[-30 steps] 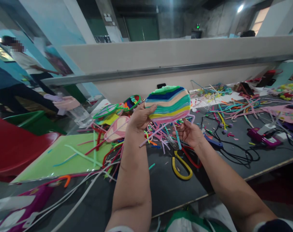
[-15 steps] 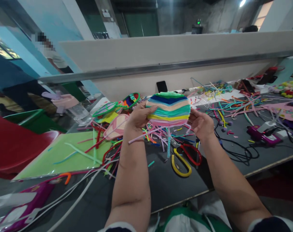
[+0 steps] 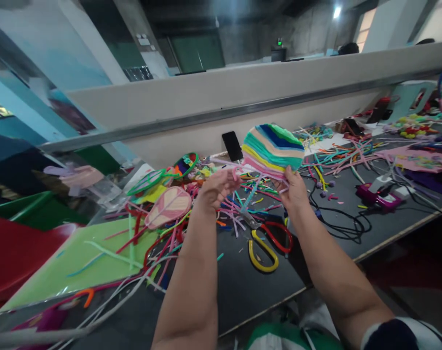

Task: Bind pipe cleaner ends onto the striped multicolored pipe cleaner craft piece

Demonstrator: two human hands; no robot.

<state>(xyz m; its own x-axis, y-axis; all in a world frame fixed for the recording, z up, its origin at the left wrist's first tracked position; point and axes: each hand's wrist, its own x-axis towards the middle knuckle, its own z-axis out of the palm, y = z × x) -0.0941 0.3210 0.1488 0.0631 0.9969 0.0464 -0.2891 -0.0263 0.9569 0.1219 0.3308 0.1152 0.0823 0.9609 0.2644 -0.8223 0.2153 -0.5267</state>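
Observation:
A rounded panel of striped pipe cleaners (image 3: 274,148) in blue, green, peach, yellow and pink is held up tilted above the table. My right hand (image 3: 293,187) grips its lower right edge, thumb in front. To the left of the panel, my left hand (image 3: 221,187) is off the panel, its fingers curled at a pink pipe cleaner (image 3: 237,173) by the panel's lower left edge. The fingertips are slightly blurred. A light blue twisted stem (image 3: 252,194) hangs under the panel. Below lie scissors (image 3: 263,250) with one yellow and one red handle.
Loose pipe cleaners lie behind my hands. A pink leaf-shaped piece (image 3: 169,207) and a green sheet (image 3: 97,248) are at left. A black phone (image 3: 232,146) leans on the partition (image 3: 192,104). Black cable (image 3: 343,226) and a purple glue-gun-like device (image 3: 377,197) lie right.
My left hand has let go of the panel's left edge and moved to the pink pipe cleaner. The panel has tilted and shifted right, with my right hand now at its lower edge.

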